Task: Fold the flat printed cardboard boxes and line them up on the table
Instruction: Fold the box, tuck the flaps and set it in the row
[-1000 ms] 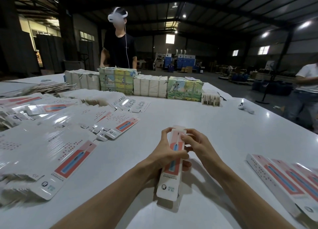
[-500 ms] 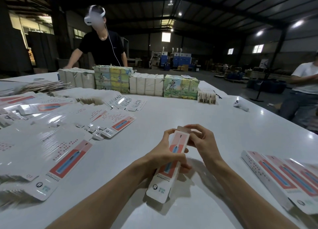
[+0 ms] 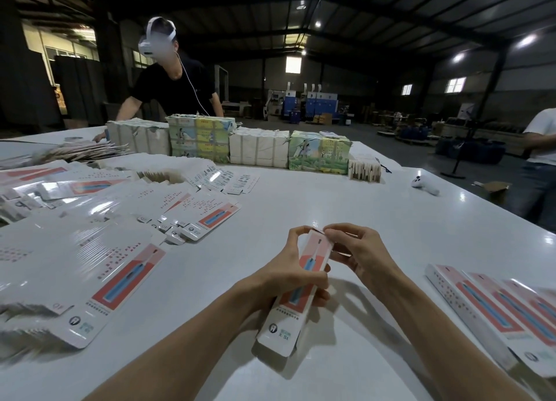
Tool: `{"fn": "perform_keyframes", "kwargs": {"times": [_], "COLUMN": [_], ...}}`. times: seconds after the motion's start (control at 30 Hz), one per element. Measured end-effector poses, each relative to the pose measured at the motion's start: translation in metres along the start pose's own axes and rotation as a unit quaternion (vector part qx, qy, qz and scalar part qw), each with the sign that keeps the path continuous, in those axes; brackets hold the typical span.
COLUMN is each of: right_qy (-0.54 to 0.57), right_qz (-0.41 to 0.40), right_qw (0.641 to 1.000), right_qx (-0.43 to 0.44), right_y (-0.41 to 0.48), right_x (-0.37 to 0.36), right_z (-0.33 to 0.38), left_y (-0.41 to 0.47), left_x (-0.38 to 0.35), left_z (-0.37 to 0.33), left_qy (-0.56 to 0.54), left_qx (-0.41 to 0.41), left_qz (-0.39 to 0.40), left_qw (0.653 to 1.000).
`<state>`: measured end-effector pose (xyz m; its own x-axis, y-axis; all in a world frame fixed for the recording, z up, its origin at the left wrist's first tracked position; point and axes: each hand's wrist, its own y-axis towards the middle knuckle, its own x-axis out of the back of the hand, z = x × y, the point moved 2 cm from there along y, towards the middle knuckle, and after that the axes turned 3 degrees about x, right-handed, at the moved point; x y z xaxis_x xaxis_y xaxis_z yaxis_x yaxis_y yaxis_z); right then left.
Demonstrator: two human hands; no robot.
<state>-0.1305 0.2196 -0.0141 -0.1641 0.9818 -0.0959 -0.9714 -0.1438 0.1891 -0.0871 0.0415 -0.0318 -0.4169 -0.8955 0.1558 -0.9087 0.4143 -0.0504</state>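
I have 1 box [image 3: 284, 325] up off the table [image 3: 331, 196], near the middle of the near edge, its long body pointing away from me and its printed face up. My left hand [image 3: 285, 280] is wrapped round its middle, fingers curled under and thumb across the face, so that is a full hold on the box. My right hand [image 3: 361, 253] is narrow, its fingertips pinched at the far end of the same box where the closing flap sits. I judge I am tucking that far flap in, and the body already looks squared up into a tube. I cannot tell whether the near end is closed, since it is turned away under its own edge. To the right, a row of finished boxes [image 3: 496, 310] lies side by side on the table, touching one another, with at least 3 in view before the frame cuts them off. That is the part done. What is left is far larger: a thick stack of flat blanks [image 3: 75, 280] sits at the near left, and more flat blanks [image 3: 198, 211] are fanned out beyond it toward the far left. So I judge the job is at an early stage. Once this flap is seated, this box belongs at the left end of the row.
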Motion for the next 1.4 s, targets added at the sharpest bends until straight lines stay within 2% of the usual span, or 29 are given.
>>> {"fn": "perform_keyframes", "kwargs": {"times": [0.4,0.67,0.9,1.1,1.3,1.4], "right_qy": [0.002,0.025,0.014,-0.068,-0.081,-0.085], "right_qz": [-0.028,0.035,0.044,0.022,0.03,0.018], "right_qw": [0.999,0.999,0.999,0.995,0.992,0.992], "right_qx": [-0.019,-0.029,0.014,0.069,0.088,0.09], "right_y": [0.0,-0.002,-0.005,-0.005,-0.006,-0.008], "right_x": [0.003,0.004,-0.011,-0.011,-0.016,-0.022], "right_z": [0.004,0.005,-0.002,-0.003,-0.003,-0.006], "left_y": [0.007,0.008,0.006,0.007,0.008,0.01], "left_x": [0.001,0.004,0.01,0.009,0.01,0.008], "left_z": [0.006,0.006,0.009,0.01,0.011,0.013], "left_qy": [-0.005,0.005,-0.077,-0.072,-0.095,-0.159], "left_qx": [-0.035,-0.026,-0.003,0.0,0.002,0.0], "left_qz": [0.026,0.008,-0.028,-0.03,-0.045,-0.056], "left_qw": [0.999,1.0,0.997,0.997,0.994,0.986]}}
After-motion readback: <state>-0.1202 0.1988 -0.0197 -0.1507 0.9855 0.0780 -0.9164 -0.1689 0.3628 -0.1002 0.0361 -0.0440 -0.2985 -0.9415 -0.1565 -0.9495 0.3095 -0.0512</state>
